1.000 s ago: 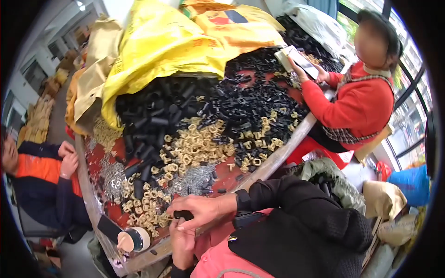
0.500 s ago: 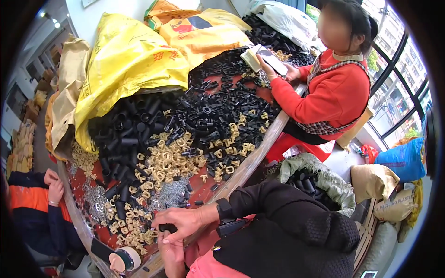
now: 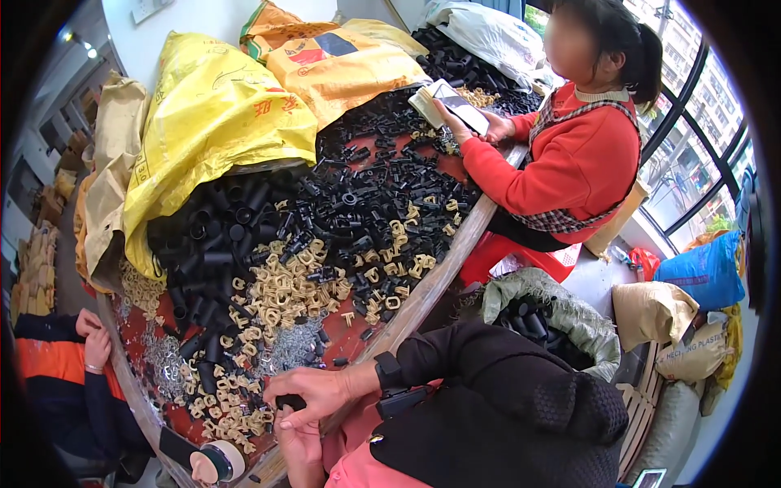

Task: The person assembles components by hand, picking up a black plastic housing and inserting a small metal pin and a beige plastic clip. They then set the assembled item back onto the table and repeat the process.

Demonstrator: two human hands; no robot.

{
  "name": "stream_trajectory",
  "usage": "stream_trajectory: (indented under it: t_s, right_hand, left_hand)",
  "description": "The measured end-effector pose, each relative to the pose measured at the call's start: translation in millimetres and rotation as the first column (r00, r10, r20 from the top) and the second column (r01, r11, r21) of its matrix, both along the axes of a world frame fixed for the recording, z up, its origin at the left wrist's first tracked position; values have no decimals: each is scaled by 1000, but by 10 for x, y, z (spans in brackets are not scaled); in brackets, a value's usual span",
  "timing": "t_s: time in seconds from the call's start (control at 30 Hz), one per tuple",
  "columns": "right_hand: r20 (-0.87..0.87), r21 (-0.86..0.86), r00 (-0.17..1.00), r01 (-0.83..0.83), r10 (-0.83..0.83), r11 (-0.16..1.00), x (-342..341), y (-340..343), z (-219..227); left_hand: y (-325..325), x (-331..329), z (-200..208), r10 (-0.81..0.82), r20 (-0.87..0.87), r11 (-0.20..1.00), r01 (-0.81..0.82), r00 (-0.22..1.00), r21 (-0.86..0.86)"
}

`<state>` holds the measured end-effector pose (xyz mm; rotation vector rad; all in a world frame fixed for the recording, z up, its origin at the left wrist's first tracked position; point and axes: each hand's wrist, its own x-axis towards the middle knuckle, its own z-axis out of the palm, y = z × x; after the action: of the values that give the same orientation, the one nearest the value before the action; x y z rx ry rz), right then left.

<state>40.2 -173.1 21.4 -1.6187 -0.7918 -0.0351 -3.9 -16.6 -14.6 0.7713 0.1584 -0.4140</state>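
Note:
My right hand [image 3: 313, 392], with a black watch at its wrist, bends over a small rounded black plastic piece [image 3: 290, 402] at the table's near edge. Just below it, my left hand [image 3: 298, 439] holds the same piece from underneath. Both hands have their fingers closed around it, and they hide much of it. Beside them on the red table [image 3: 346, 335] lie loose beige plastic clips [image 3: 236, 407] and a heap of small silvery metal parts [image 3: 293, 348].
Black tubes [image 3: 215, 236] and a pile of beige clips [image 3: 297, 285] cover the table under a yellow sack [image 3: 220, 122]. A round container [image 3: 218, 462] stands at the near corner. One co-worker [image 3: 569, 154] holds a phone and notebook; another's hands [image 3: 96, 342] are at left.
The whole view has shifted slightly, so the table and sacks appear a little further left. Both my hands stay together on the black piece, with little visible change in grip.

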Motion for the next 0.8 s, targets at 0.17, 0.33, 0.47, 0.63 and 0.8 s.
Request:
stream_trajectory:
  t_s: [0.17,0.33,0.47,0.63,0.8]
  right_hand:
    - [-15,-14,1000,-4,4,1000,-15,3,-42]
    - [-40,-83,996,-82,79,993,37,-18,-86]
    - [33,-103,997,-70,74,992,62,26,-140]
    - [62,-117,998,40,-32,992,63,-31,-151]
    - [-86,-198,994,-87,71,976,74,-90,-154]
  left_hand:
    - [3,14,-1,-64,-4,998,64,998,20]
    - [-72,39,107,22,-102,999,-25,995,-28]
    - [-28,50,92,48,-126,999,-45,991,31]
    - [14,86,132,63,34,981,-68,997,180]
    - [8,65,206,120,111,923,-152,987,353]
